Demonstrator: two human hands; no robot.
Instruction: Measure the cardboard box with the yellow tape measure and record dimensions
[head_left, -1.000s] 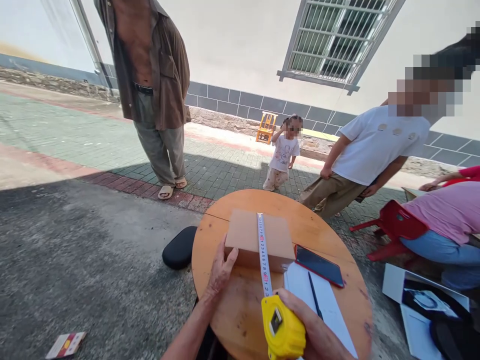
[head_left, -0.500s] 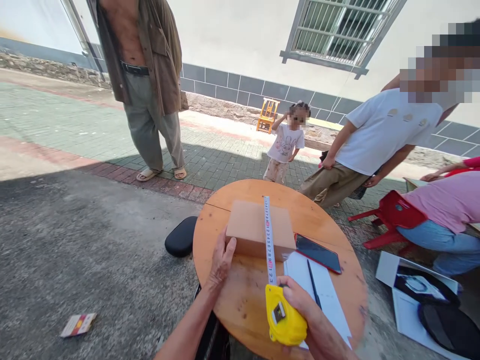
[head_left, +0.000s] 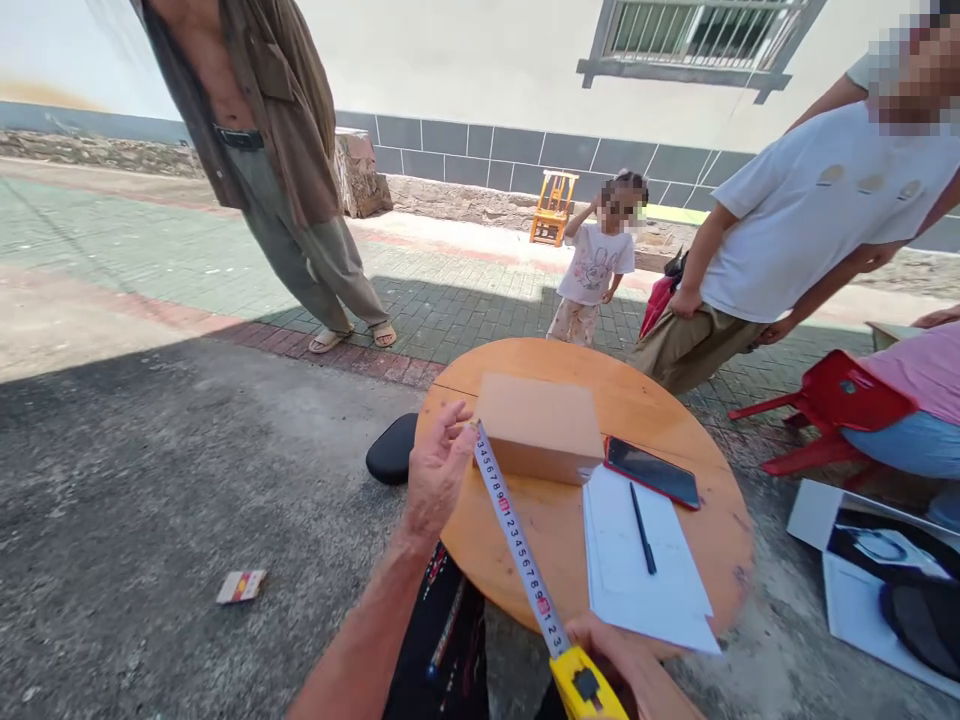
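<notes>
My right hand point(head_left: 626, 660) is wrapped around a yellow tape measure point(head_left: 583, 685) at the lower edge of the view. Its white blade point(head_left: 517, 535) runs out up and to the left, over the near part of the round wooden table. At the blade's far end my left hand point(head_left: 435, 480) has its thumb and fingertips closed on the tip, beside the box's left near corner. The closed brown cardboard box point(head_left: 536, 415) lies flat on the table point(head_left: 517, 590); the blade slants in front of it.
White paper sheets point(head_left: 615, 580) with a black pen point(head_left: 643, 530) and a phone point(head_left: 652, 472) lie on the table's right. Behind stand a child point(head_left: 596, 265) and a person in white point(head_left: 810, 220); another person point(head_left: 262, 170) stands left. A red chair point(head_left: 847, 410), an open white box point(head_left: 832, 590) and a black seat point(head_left: 391, 450) surround the table.
The tape blade has come off the box top and swung left and nearer to me. My left hand has left the box side and moved to the blade's tip. My right hand has lowered.
</notes>
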